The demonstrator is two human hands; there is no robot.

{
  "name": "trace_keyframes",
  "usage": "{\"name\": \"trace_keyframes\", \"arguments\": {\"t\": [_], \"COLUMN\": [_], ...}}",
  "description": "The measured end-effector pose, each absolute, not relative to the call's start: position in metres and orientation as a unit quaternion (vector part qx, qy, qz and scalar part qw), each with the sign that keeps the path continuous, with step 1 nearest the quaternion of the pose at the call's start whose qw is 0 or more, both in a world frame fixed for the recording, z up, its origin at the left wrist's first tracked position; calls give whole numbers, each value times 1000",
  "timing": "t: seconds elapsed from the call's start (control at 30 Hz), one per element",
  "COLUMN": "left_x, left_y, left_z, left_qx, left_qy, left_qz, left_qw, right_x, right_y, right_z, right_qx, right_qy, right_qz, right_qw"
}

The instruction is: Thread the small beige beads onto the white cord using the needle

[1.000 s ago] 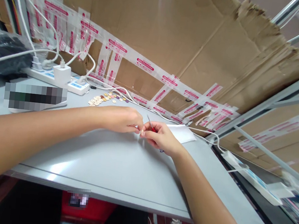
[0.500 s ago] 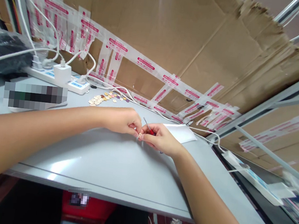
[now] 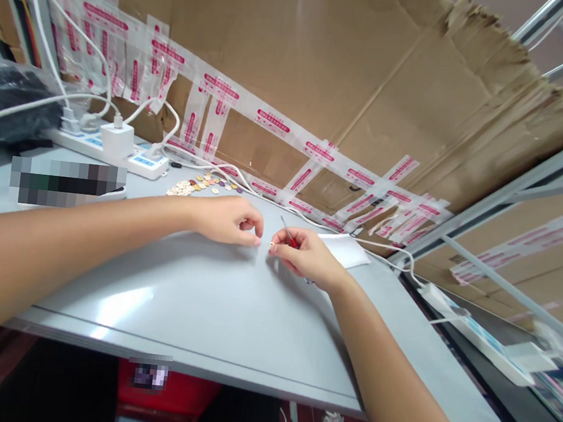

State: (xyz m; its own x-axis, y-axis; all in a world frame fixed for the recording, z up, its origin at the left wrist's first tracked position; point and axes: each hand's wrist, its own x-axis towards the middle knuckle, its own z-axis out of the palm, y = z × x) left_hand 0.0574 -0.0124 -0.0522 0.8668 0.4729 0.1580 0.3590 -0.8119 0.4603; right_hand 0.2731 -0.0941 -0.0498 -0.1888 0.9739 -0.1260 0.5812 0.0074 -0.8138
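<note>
My left hand (image 3: 230,220) rests on the grey table (image 3: 211,304) with its fingers curled and nothing visible in them. A small gap separates it from my right hand (image 3: 307,257). The right hand pinches a tiny pale button (image 3: 272,244) at its fingertips and also holds a small red-handled tool (image 3: 289,235) whose thin metal tip sticks up and back. A pile of small coloured buttons (image 3: 201,186) lies farther back on the table, behind the left hand.
A white power strip (image 3: 112,147) with plugs and white cables sits at the back left. A white cloth (image 3: 345,250) lies just behind the right hand. Taped cardboard (image 3: 326,75) walls the back. Another power strip (image 3: 474,335) lies on the right beside metal shelf rails.
The two hands were together on the small button; now the left hand has let go and drawn slightly left, and the right hand keeps the button and the tool.
</note>
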Motion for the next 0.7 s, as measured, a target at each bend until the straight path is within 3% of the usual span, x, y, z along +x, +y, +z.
{"name": "trace_keyframes", "arguments": {"t": [0.23,0.7], "left_x": [54,57], "left_y": [2,5], "left_z": [-58,-68], "left_qx": [895,891], "left_qy": [336,292], "left_qz": [117,221], "left_qw": [269,268], "right_x": [277,276], "right_y": [-87,-83], "right_z": [-58,-63], "right_qx": [-620,-640], "right_qy": [-634,-617], "right_qz": [373,325], "right_qw": [274,322]}}
